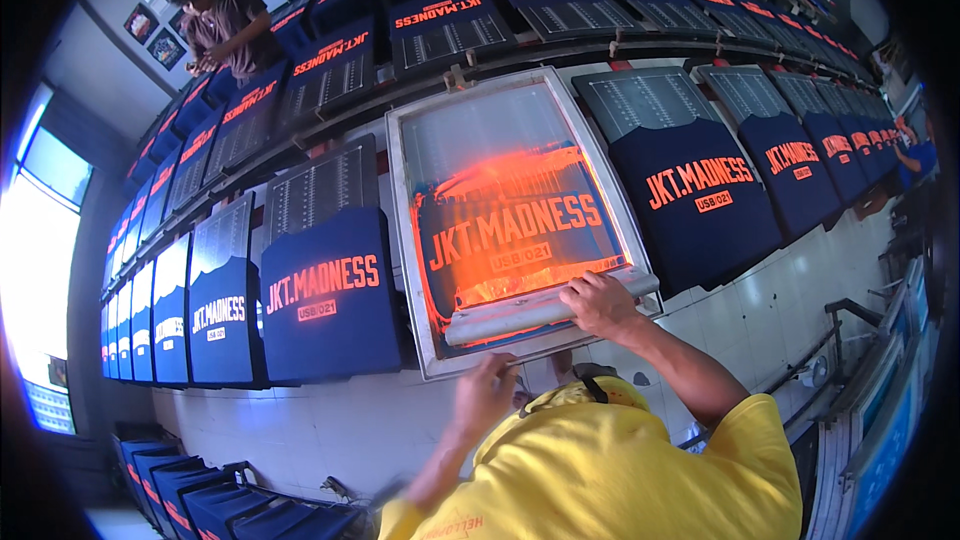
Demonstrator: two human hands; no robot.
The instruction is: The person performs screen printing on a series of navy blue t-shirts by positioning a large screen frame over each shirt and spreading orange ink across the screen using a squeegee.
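A screen-printing frame (402, 210) with a pale rim lies tilted over a dark blue shirt on a board. Bright orange ink (478, 282) is spread across its mesh, and orange lettering shows through. My right hand (602, 304) is closed over the right part of a long grey squeegee (510, 313), which lies across the near end of the mesh. At the frame's near edge, left of centre, the curled fingers of my left hand (485, 390) grip the rim. Dark blue printed shirts stand on either side, one at the left (325, 330) and one at the right (690, 215).
Rows of boards with printed blue shirts run left and right, and a rail (420, 80) passes behind the frame. Another person (225, 25) stands at the far left. Stacked screens (860, 430) lean at the lower right; more shirt-covered boards (215, 490) sit at the lower left.
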